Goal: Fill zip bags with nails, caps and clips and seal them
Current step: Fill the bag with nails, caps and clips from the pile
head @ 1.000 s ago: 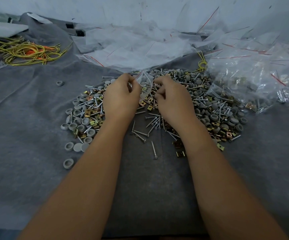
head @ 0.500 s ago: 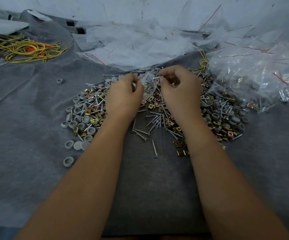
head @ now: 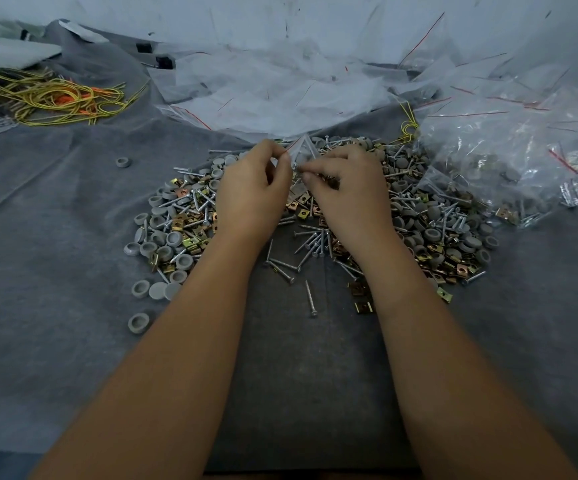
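A small clear zip bag [head: 300, 151] with a red strip is held up between both hands above the heap. My left hand [head: 251, 192] pinches its left edge. My right hand [head: 348, 188] pinches a nail [head: 300, 167] at the bag's mouth. Below lies a wide heap of silver nails [head: 311, 242], grey round caps [head: 163, 247] and brass clips [head: 450, 263] on the grey cloth.
Empty zip bags [head: 273, 98] lie piled at the back. Filled clear bags [head: 509, 161] are stacked at the right. A tangle of yellow and orange wire [head: 55, 98] lies at the far left. Stray caps [head: 138, 322] dot the grey cloth [head: 55, 254] at the left.
My right hand rose from the heap with a nail and moved left to the bag's mouth. My left hand kept hold of the bag.
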Tool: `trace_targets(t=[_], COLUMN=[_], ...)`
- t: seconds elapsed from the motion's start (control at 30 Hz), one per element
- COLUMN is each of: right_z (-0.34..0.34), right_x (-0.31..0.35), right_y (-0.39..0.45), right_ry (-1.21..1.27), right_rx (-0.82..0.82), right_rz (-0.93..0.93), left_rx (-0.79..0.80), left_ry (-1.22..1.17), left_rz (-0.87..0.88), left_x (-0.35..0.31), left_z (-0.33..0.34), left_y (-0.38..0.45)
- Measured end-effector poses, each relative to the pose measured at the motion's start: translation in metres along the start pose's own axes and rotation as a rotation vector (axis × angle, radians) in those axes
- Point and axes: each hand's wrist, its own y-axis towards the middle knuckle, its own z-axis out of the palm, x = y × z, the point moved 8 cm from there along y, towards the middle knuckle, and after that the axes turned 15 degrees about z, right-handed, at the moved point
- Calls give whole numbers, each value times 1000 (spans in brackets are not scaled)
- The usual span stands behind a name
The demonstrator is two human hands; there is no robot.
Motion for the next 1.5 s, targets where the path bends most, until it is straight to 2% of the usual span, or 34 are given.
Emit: trace_targets(t=[0.23, 0.33, 0.47, 0.57, 0.93, 1.2, 1.3, 1.43, 1.5], right_z=[-14, 6, 43, 52, 42, 10, -9, -14, -13], right_x=[1, 1, 11, 5, 3, -2, 6, 7, 7], right_y=[0, -2, -16, -16, -15, -1, -2, -5, -4], right_ry=[89, 76, -199, -334, -229, -117, -47, 217, 270], right_rx=[-89, 122, 439, 493, 450, 80, -86, -28, 2], right_rz=[28, 54, -141, -188, -72, 5, -48, -5, 18], left_rx=[-160, -176, -182, -176, -131, -126, -70, 11, 31], left_ry=[123, 107, 88, 91, 105, 111, 101, 69, 49], left_rz=[-133, -152, -164, -169, -157, -168, -131, -71, -60], left_x=[13, 15, 17, 17, 17, 18, 14, 6, 5], left_z=[-18, -19, -19, -18, -15, -15, -10, -2, 0], left_y=[-3, -3, -3, -3, -1, -2, -1, 0, 0])
